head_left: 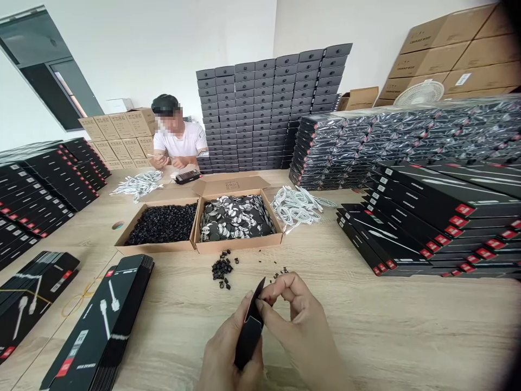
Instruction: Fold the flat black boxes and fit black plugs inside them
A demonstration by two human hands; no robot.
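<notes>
My left hand (228, 353) is closed round a flat black packaging sleeve (249, 328), held on edge near the table's front. My right hand (299, 317) pinches the sleeve's upper edge with thumb and fingers curled; whether a small piece is in the fingertips I cannot make out. Just beyond the hands lies a little heap of small black parts (222, 269) on the wooden table (386, 331). A stack of flat black sleeves (101, 320) lies to my left.
Two open cardboard boxes stand ahead, one with black small parts (163, 222), one with black-and-white round pieces (236, 217). White cables (299, 206) lie beside them. Stacks of black boxes (431, 217) fill both sides. A person in a white shirt (179, 141) works across the table.
</notes>
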